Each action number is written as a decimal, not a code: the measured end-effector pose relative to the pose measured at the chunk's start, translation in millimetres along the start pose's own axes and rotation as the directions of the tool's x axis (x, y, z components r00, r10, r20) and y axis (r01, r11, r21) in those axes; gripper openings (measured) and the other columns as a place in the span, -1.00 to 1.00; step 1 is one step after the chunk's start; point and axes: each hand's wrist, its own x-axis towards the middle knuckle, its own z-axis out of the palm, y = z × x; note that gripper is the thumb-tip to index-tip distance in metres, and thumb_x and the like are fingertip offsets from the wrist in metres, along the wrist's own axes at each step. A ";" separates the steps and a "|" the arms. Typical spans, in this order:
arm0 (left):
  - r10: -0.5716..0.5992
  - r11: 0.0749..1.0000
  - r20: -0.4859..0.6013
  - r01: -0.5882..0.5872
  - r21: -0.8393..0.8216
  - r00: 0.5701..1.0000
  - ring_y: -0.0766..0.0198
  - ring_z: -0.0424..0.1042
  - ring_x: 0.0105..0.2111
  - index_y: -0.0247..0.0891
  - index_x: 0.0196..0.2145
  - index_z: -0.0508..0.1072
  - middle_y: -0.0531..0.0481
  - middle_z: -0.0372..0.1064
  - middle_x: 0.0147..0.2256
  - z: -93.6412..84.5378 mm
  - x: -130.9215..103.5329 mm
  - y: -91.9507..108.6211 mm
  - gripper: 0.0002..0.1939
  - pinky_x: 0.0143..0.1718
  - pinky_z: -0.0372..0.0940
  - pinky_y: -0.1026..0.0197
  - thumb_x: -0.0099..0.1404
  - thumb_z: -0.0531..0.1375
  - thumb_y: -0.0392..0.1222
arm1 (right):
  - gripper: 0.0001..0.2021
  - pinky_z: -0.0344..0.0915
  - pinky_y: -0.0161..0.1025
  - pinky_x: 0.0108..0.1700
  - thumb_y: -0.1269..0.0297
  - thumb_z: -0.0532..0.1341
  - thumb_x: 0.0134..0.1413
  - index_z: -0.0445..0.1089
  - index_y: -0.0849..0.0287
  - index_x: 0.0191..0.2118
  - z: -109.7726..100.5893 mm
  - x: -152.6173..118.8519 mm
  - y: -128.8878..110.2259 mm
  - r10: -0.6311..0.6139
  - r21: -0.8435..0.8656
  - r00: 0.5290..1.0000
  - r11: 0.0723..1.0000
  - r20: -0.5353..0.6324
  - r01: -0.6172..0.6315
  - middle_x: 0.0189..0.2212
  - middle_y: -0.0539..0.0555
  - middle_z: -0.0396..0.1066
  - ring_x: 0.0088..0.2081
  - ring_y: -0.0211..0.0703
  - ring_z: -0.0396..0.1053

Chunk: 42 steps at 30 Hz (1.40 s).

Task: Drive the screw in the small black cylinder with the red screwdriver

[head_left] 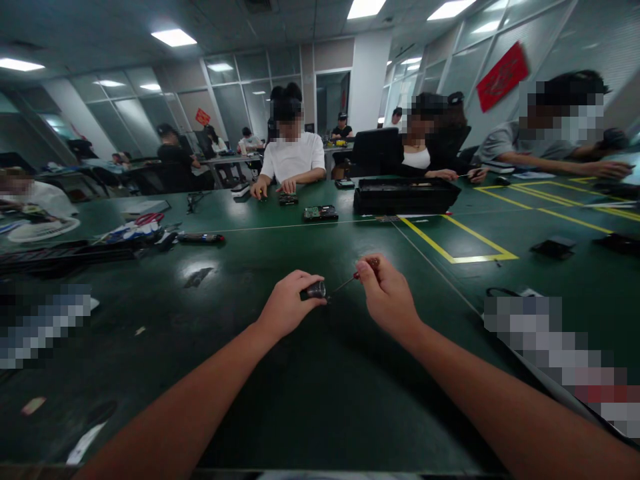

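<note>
My left hand (287, 303) pinches a small dark cylindrical part (315, 290) just above the green table (280, 387). My right hand (387, 297) grips a small screwdriver (357, 273) with a red handle. Its thin shaft slants down and left, and its tip meets the right end of the small part. Both hands hover close together at the middle of the view, a little apart from each other.
A black tray (405, 193) and a circuit board (321, 213) lie farther back. Yellow tape lines (453, 257) mark the table on the right. Tools and a dark marker (200, 237) lie at the left. Other people sit across the table, hands on their own parts.
</note>
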 end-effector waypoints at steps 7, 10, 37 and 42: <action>-0.236 0.888 -0.077 0.183 -0.421 0.969 0.16 0.48 -0.08 -0.19 0.15 0.38 -0.12 0.45 -0.01 2.3 3.5 -11.6 -0.54 0.00 0.37 0.07 0.31 0.25 -0.13 | -0.80 0.26 -0.16 -0.26 0.10 0.09 0.34 0.35 0.07 -0.21 -2.0 1.2 -2.4 -0.012 0.010 0.998 1.000 -0.054 0.012 -0.36 0.04 0.43 -0.33 -0.10 0.40; -0.313 0.735 -0.001 0.242 -0.633 0.950 0.23 0.49 -0.18 -0.22 0.19 0.29 -0.15 0.43 -0.02 0.0 6.3 -12.8 -0.56 -0.19 0.40 0.18 0.40 0.09 -0.10 | -0.81 0.27 -0.14 -0.24 0.11 0.09 0.34 0.36 0.06 -0.20 -1.5 0.9 -2.4 -0.023 0.007 0.999 1.000 -0.029 0.024 -0.35 0.05 0.45 -0.30 -0.08 0.42; -0.134 0.901 0.207 0.032 0.433 0.969 0.01 0.49 -0.26 -0.17 -0.08 0.59 -0.18 0.48 -0.21 13.7 5.8 3.1 -0.70 -0.28 0.36 0.08 0.38 0.09 -0.14 | -0.77 0.30 -0.13 -0.21 0.08 0.06 0.36 0.37 0.07 -0.19 2.6 -0.7 0.4 -0.018 0.040 0.998 0.999 0.053 0.016 -0.32 0.06 0.48 -0.26 -0.06 0.46; -0.152 0.916 0.234 0.048 0.398 0.960 -0.01 0.49 -0.23 -0.19 -0.14 0.60 -0.18 0.52 -0.22 4.8 9.6 -7.1 -0.76 -0.23 0.36 0.07 0.31 0.19 -0.10 | -0.76 0.28 -0.15 -0.24 0.08 0.06 0.37 0.37 0.07 -0.20 2.4 -1.1 -0.1 -0.011 0.040 0.997 0.999 0.078 0.008 -0.35 0.04 0.48 -0.29 -0.08 0.45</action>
